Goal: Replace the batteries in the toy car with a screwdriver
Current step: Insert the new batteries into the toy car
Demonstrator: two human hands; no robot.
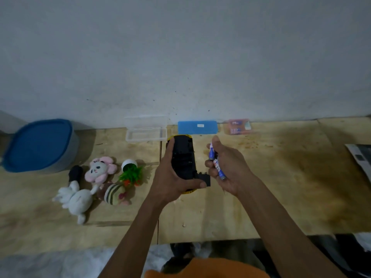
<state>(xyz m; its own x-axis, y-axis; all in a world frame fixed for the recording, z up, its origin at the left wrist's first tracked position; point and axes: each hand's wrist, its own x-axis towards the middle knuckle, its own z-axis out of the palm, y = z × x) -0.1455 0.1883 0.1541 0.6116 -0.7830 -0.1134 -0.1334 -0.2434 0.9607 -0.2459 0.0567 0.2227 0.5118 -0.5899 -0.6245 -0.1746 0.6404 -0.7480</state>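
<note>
The toy car (pixel 183 160) is turned upside down, its black underside facing me and yellow body edges showing at both ends. My left hand (pixel 170 177) grips it from the left above the wooden table (pixel 281 187). A small black piece (pixel 204 178), likely the battery cover, hangs open at its near right corner by my thumb. My right hand (pixel 226 167) is just right of the car, closed on two blue-and-white batteries (pixel 215 161). No screwdriver is visible.
Along the wall sit an open clear plastic case (pixel 146 131), a blue box (pixel 197 127) and a pink battery pack (pixel 240 127). Plush toys (pixel 90 181) and a small fake plant (pixel 131 171) lie left. A blue-lidded tub (pixel 39 145) stands far left.
</note>
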